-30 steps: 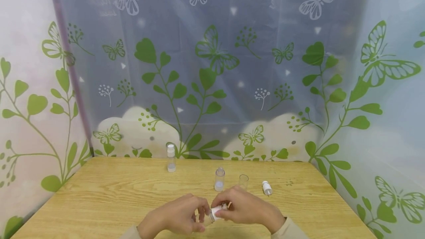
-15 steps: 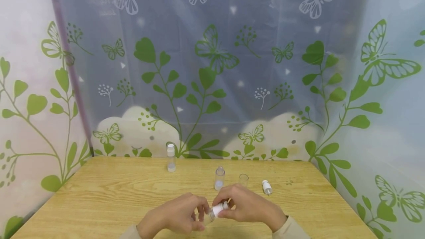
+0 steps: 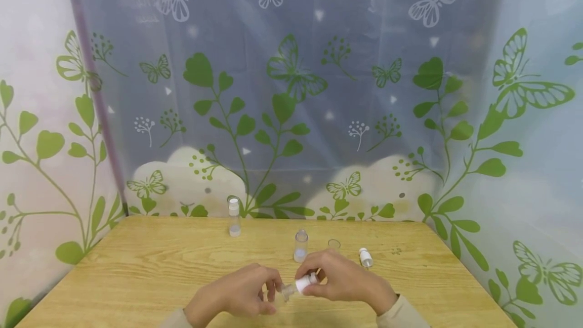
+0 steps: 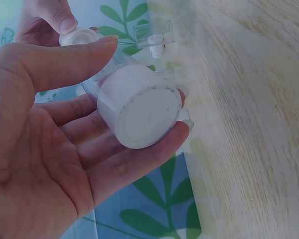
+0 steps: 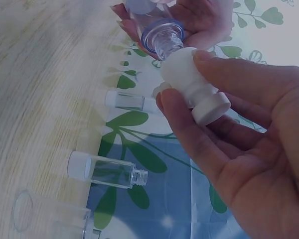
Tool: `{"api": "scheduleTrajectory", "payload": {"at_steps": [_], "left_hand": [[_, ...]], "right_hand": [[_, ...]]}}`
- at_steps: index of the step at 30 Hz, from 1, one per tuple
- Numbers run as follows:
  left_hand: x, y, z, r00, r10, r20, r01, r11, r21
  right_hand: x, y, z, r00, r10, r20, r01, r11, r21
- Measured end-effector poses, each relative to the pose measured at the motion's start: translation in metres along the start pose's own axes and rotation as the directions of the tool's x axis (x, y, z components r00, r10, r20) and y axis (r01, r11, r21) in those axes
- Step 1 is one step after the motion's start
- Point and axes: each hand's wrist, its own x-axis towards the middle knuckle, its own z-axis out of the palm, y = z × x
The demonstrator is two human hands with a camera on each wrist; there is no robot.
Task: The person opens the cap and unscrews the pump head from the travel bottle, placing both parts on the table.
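My left hand [image 3: 241, 290] holds a clear bottle [image 3: 287, 291] tilted over the table, its thumb and fingers around the body. In the left wrist view the bottle's white base [image 4: 144, 112] faces the camera. My right hand [image 3: 341, 277] pinches a white pump head [image 3: 304, 283] between thumb and fingers. The right wrist view shows that pump head at the mouth of the bottle's threaded neck [image 5: 164, 42], with the threads bare. Whether the pump's tube is still inside the neck cannot be made out.
A capped clear bottle [image 3: 234, 216] stands at the table's back left. Beyond my hands are an uncapped bottle [image 3: 300, 247], a clear cap [image 3: 334, 244], partly hidden by my right hand, and another white pump head [image 3: 366, 257] on the wooden table [image 3: 159, 267].
My right hand has shifted slightly right and up with the pump head, and the clear bottle neck now shows between the hands. The left hand has stayed nearly in place.
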Motion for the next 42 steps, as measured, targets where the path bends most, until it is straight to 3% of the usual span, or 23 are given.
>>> {"api": "scheduleTrajectory", "payload": {"at_steps": [8,14,22,33,42], "left_hand": [[-0.001,-0.001,0.0,1.0,-0.004,-0.006,0.004,1.0,0.009],[0.0,-0.002,0.001,1.0,-0.003,-0.002,0.003,1.0,0.017],[-0.001,-0.002,0.001,1.0,-0.004,0.0,0.004,1.0,0.023],[-0.001,-0.002,0.001,1.0,-0.015,0.005,0.015,1.0,0.009],[-0.001,-0.001,0.0,1.0,-0.014,0.008,0.013,1.0,0.017]], "right_hand": [[-0.006,-0.002,-0.009,0.999,0.049,-0.004,-0.049,0.999,0.001],[-0.008,-0.002,-0.016,1.0,0.028,-0.002,-0.028,1.0,-0.001],[-0.013,-0.003,-0.025,0.994,0.107,0.032,-0.108,0.993,0.036],[-0.025,0.002,-0.041,0.992,0.126,0.012,-0.126,0.992,-0.005],[-0.034,0.005,-0.058,0.981,0.193,-0.01,-0.193,0.981,-0.01]]}}
